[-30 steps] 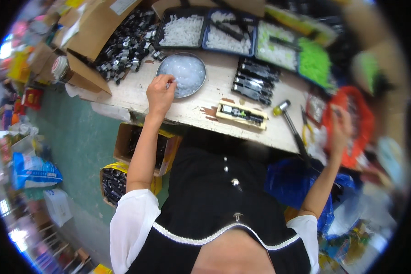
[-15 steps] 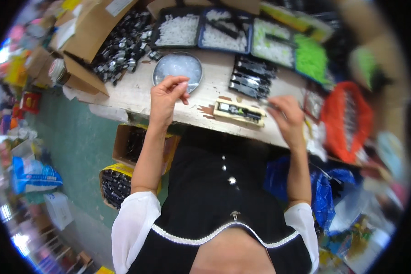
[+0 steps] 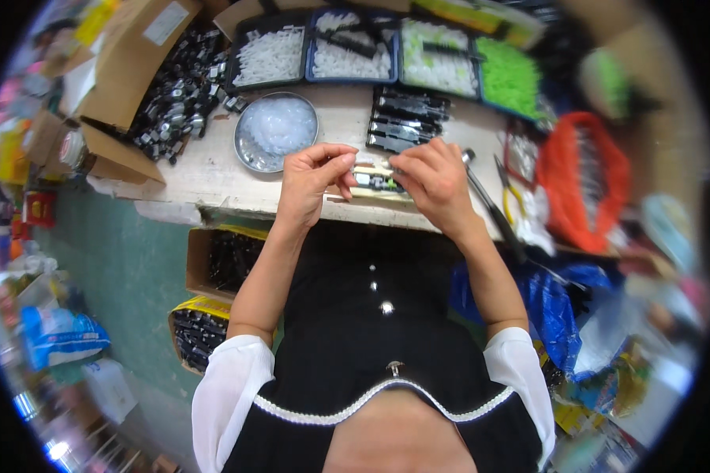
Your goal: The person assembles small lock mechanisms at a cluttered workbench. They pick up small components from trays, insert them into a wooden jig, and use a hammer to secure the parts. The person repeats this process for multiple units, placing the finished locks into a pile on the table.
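Observation:
A cream-coloured holder [image 3: 363, 191] lies near the table's front edge with a small black part [image 3: 383, 183] set in it. At its left end is my left hand [image 3: 314, 177], thumb and forefinger pinched together; whatever they hold is too small to make out. My right hand [image 3: 435, 180] bends over the right end, fingers closed, and hides that part of the holder; what sits between its fingertips is unclear. Behind my left hand stands a round metal dish [image 3: 241, 146] with whitish, translucent grease [image 3: 278, 126]. Several black, shiny long parts [image 3: 406, 118] lie in a row beyond the holder.
Trays of white pieces [image 3: 270, 57] and green pieces [image 3: 509, 75] line the back. Metal-and-black parts [image 3: 177, 98] are heaped at left beside a cardboard box [image 3: 130, 67]. A hammer [image 3: 493, 206], yellow-handled pliers [image 3: 514, 201] and a red bag [image 3: 556, 193] lie at right.
My left hand has come from over the grease dish to the holder's left end. My right hand has moved left over the holder's right end, uncovering the hammer. The view has shifted slightly.

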The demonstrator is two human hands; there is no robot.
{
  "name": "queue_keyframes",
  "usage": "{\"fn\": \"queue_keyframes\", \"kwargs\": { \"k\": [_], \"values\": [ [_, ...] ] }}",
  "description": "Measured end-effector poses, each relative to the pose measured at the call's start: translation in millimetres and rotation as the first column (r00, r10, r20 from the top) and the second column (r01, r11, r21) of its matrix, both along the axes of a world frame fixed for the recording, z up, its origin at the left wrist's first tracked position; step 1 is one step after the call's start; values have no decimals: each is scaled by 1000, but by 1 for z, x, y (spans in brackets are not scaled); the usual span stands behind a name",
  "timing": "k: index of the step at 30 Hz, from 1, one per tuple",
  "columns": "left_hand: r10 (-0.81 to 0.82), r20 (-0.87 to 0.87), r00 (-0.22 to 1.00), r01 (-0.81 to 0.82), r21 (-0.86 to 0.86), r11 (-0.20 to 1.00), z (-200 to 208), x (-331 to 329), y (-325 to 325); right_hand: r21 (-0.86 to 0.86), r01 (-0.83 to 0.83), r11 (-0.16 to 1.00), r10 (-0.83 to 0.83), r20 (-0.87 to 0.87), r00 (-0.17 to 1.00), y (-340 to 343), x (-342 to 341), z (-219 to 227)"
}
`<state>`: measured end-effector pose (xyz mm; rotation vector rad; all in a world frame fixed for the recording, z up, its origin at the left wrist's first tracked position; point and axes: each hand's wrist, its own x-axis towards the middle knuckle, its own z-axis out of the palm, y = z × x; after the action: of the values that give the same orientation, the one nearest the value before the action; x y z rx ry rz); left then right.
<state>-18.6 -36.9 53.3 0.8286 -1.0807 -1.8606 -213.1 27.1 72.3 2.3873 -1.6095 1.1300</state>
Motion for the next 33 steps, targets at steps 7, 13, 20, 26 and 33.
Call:
{"fn": "queue_keyframes", "kwargs": {
  "k": [7, 13, 20, 26, 33],
  "values": [
    [26, -10, 1000, -26, 25, 999, 2, 0, -1, 99, 7, 995, -20, 133, 991, 2, -3, -2],
    [-8, -23, 1000, 11, 99, 995, 2, -7, 3, 282, -145, 948, -79, 652, 755, 9, 0, 4],
    [-56, -58, 997, 65, 166, 984, -1, -13, 6, 252, -169, 953, -87, 760, 644, 12, 0, -12],
    [-87, -77, 993, 103, 236, 966, -2, -15, 6, 248, -136, 959, -87, 717, 692, 15, -1, -14],
    [-134, -86, 987, 153, 286, 946, -4, -17, 5, 110, -151, 982, 30, 702, 711, 15, -4, -26]
  ]
}}
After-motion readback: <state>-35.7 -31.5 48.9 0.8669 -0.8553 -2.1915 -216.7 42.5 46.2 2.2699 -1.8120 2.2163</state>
